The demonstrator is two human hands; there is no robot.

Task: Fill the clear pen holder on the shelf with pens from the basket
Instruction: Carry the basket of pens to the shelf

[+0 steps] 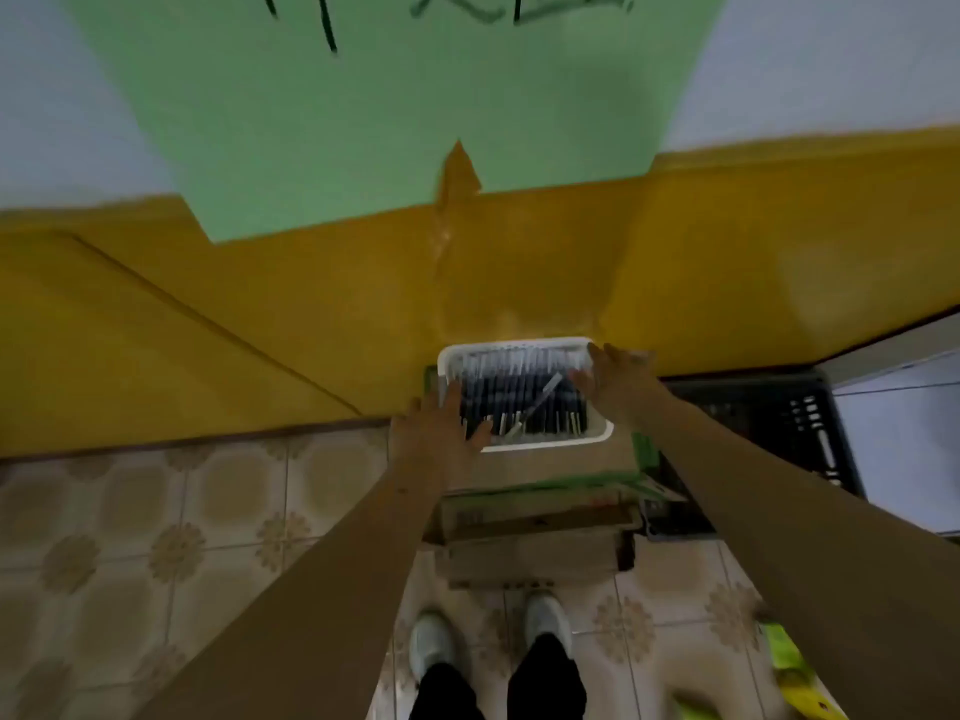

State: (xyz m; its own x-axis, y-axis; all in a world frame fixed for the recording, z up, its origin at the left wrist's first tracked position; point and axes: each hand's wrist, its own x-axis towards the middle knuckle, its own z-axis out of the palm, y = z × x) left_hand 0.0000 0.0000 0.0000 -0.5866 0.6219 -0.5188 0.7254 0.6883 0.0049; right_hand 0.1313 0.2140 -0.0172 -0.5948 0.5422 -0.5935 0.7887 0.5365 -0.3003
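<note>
A white plastic basket [511, 346] full of dark pens [519, 402] sits on a stack of cardboard boxes [540, 558] low against the wall. My left hand [436, 433] reaches down at the basket's left rim, fingers straight, touching or just above it. My right hand [618, 376] is at the basket's right rim with fingers spread. Neither hand holds a pen. The clear pen holder and the shelf are out of view. The frame is blurred.
A yellow-painted lower wall [260, 330] with a green panel [395, 106] rises behind the basket. A dark plastic crate [769, 423] stands to the right of the boxes. Patterned floor tiles [156, 537] lie left, and my shoes [488, 631] stand in front of the boxes.
</note>
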